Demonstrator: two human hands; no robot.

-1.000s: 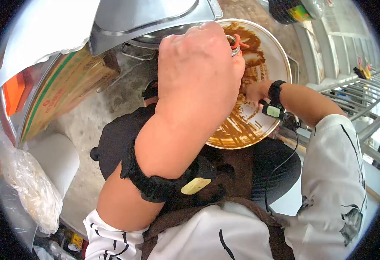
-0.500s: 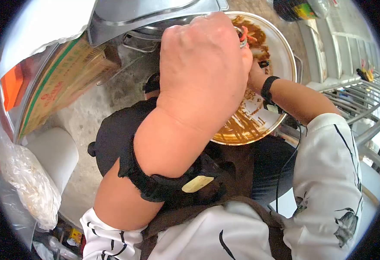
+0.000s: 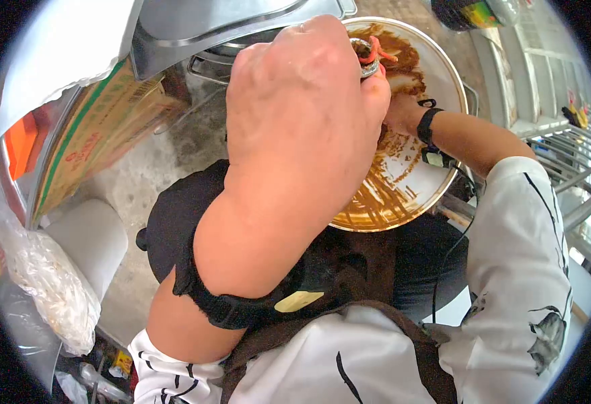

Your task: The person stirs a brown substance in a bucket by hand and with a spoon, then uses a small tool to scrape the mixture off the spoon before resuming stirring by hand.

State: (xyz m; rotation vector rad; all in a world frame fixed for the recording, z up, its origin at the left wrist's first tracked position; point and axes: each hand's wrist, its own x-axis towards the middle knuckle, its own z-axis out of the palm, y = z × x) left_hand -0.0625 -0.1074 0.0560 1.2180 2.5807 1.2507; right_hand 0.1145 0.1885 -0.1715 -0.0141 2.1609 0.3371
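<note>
One silver-rimmed red-stranded object [image 3: 370, 70] over a round white basin [image 3: 425, 186] | my left hand [image 3: 302, 87] closed, apparently gripping it; right hand [image 3: 404, 113] in the basin, grip hidden | likely gathering brown paste [image 3: 379, 202]; next calls for steadying the left.

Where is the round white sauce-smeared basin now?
In the head view, the basin is upper right of centre, partly hidden by the left hand, with the right hand over it.

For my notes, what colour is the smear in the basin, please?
The smear is brown, best seen in the head view.
</note>
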